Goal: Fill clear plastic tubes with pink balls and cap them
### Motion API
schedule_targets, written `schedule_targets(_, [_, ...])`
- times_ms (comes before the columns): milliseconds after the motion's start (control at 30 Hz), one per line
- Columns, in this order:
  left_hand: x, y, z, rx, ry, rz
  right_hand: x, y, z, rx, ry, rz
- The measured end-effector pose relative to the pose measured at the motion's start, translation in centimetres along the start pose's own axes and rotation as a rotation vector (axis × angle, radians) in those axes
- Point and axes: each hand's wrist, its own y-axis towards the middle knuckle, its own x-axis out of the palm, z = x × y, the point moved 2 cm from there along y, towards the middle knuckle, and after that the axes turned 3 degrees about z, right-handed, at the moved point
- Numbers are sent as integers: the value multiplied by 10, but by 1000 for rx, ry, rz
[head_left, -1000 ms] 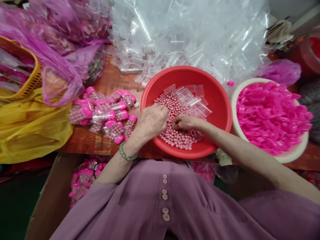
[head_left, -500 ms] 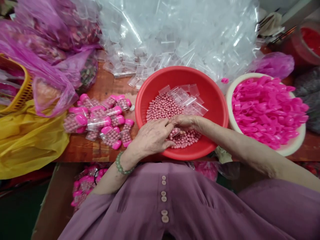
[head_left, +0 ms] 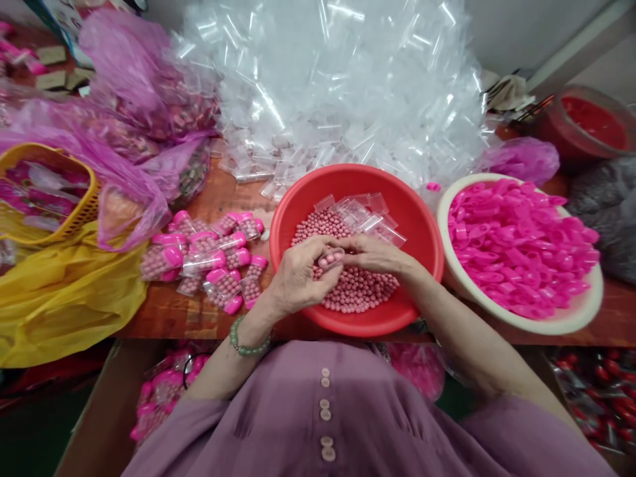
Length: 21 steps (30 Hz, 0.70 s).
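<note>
My left hand [head_left: 299, 273] is closed around a small clear plastic container [head_left: 331, 258] with pink beads in it. It holds the container over the red basin [head_left: 431, 248], with its open end up. My right hand [head_left: 375, 255] lies right beside it, fingers stretched out flat and their tips at the container. Whether they touch it I cannot tell. Beneath both hands, loose pink beads [head_left: 362, 291] cover the basin's bottom. Several unfilled clear containers [head_left: 370, 215] rest on the beads at the back.
Left of the basin lie filled containers with pink caps [head_left: 223, 285]. A white basin [head_left: 450, 258] of pink plastic caps [head_left: 521, 252] stands at the right. Behind rises a heap of clear containers [head_left: 342, 86]. A yellow basket [head_left: 92, 202] and purple bags [head_left: 134, 192] sit at the left.
My hands have lifted a little from the beads, and the container between them shows more plainly. My right fingers have straightened. The view has tilted up slightly.
</note>
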Motion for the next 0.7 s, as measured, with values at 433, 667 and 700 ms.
schedule_targets(433, [7, -6, -17, -438, -479, -18, -39, -38, 18, 270, -793, 669])
schedule_targets(667, [13, -3, -15, -498, -542, -29, -30, -35, 16, 571, -957, 319])
schedule_targets(700, [14, -3, -15, -506, -563, -29, -30, -35, 16, 575, -960, 315])
